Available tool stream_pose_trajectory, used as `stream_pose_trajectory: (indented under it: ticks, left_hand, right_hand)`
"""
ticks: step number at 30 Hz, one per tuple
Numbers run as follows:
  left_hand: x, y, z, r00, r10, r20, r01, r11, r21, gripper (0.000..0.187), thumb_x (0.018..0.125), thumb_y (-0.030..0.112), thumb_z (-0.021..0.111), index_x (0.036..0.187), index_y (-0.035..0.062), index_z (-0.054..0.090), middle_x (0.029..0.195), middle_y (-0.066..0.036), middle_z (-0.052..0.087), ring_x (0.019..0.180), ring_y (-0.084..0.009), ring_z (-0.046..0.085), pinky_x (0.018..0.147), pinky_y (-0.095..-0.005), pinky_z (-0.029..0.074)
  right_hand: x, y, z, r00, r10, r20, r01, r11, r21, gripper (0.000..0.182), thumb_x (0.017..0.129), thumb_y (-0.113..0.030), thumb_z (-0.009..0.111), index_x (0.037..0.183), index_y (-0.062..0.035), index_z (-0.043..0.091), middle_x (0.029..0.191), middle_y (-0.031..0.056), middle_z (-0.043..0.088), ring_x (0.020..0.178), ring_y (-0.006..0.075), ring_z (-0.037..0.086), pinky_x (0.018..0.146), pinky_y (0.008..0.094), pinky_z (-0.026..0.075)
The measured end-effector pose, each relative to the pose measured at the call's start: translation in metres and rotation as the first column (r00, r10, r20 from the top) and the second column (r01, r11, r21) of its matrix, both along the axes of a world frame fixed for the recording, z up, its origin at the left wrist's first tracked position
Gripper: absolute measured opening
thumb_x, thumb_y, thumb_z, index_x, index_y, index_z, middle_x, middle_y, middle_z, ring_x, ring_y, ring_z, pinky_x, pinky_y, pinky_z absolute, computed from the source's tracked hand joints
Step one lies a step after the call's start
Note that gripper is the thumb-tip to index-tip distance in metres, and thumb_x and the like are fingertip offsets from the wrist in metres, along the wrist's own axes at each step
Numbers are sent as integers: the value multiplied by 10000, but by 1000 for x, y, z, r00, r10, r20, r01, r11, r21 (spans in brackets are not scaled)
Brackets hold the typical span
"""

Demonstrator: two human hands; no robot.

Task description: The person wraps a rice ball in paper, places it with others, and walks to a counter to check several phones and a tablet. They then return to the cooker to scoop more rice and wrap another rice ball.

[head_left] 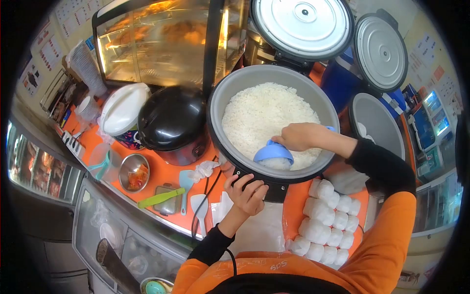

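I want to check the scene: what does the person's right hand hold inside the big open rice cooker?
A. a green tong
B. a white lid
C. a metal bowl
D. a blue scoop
D: the right hand grips a blue scoop pressed into the white rice.

Person wears an orange short-sleeved top over a black long-sleeved undergarment. Black sleeves run to both wrists, close-fitting, cuffs plain. Orange outer sleeves end near the elbows. Small lettering shows on the orange chest area, read upside down from the head view; text not legible with certainty. A thin dark cord hangs at the chest. Left hand [248,194] and right hand [298,136] are bare: no gloves, rings or watch visible.
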State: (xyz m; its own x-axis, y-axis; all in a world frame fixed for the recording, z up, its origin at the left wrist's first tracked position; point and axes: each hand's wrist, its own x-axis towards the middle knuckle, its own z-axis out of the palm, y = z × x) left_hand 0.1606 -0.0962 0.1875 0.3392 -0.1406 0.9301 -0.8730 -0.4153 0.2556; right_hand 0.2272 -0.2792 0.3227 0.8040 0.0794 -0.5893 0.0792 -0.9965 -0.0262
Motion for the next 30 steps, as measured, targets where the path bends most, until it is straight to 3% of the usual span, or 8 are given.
stream_pose_trajectory:
  ticks: [8, 11, 14, 17, 20, 24, 27, 30]
  left_hand:
    - [-2, 1, -1, 1000, -15, -19, 15, 1000, 26, 179, 685, 69, 478, 821, 167, 541, 824, 39, 584, 902, -198, 521, 875, -408, 289]
    - [-2, 1, -2, 1000, -19, -10, 19, 999, 28, 174, 685, 73, 474, 815, 168, 540, 829, 41, 583, 903, -196, 519, 871, -405, 285]
    - [2, -1, -2, 1000, -5, 6, 4, 1000, 9, 102, 704, 96, 497, 754, 156, 561, 804, 38, 591, 896, -189, 527, 870, -398, 279]
    - [1, -2, 3, 1000, 6, 20, -6, 1000, -11, 64, 712, 102, 520, 727, 137, 572, 776, 24, 588, 883, -191, 532, 861, -395, 288]
    - [2, -4, 5, 1000, 4, 28, -3, 1000, -23, 67, 697, 92, 553, 748, 127, 579, 768, 15, 578, 873, -196, 534, 855, -400, 298]
    - [-14, 25, 4, 944, -255, -209, 271, 961, 54, 323, 743, 99, 574, 1062, 98, 521, 1086, -83, 544, 1093, -286, 468, 938, -467, 291]
    - [-55, 62, -45, 934, -214, -288, 224, 975, 1, 360, 736, 107, 610, 1083, 79, 518, 1126, -126, 521, 1119, -329, 453, 941, -488, 321]
    - [-89, 112, -131, 706, -34, -707, 282, 929, 238, 443, 718, 149, 658, 1119, 43, 498, 1213, -171, 449, 1161, -340, 416, 967, -471, 323]
  right_hand:
    - [-9, -14, -12, 973, -152, -175, 178, 974, 138, 644, 945, -438, 258, 680, 65, 561, 542, 138, 519, 421, 247, 495, 454, 373, 437]
    - [-8, -13, -11, 949, -210, -234, 260, 942, 212, 558, 940, -399, 285, 695, 23, 554, 511, 82, 483, 399, 176, 457, 408, 322, 404]
    - [14, -38, -26, 815, -243, -526, 424, 869, 254, 414, 928, -321, 314, 689, -49, 515, 485, -10, 400, 376, 74, 358, 351, 239, 316]
    - [27, -71, -25, 545, -256, -799, 781, 503, 371, 310, 908, -256, 330, 660, -108, 442, 497, -77, 316, 384, 12, 266, 340, 184, 232]
    - [-10, -61, 9, 631, -335, -699, 776, 263, 574, 295, 912, -238, 323, 648, -126, 393, 504, -80, 295, 384, 10, 239, 337, 177, 197]
    - [-93, -37, 20, 537, -357, -764, 781, -133, 611, 321, 935, -284, 281, 675, -127, 386, 505, -64, 313, 394, 18, 262, 356, 183, 216]
    - [-167, -13, 4, 378, -318, -869, 817, -327, 475, 397, 937, -433, 307, 704, -129, 409, 538, -62, 353, 411, 25, 267, 383, 190, 239]
    - [-230, 14, -46, 214, -112, -970, 833, -499, 241, 385, 934, -448, 305, 777, -128, 450, 566, -61, 382, 426, 19, 295, 385, 198, 250]
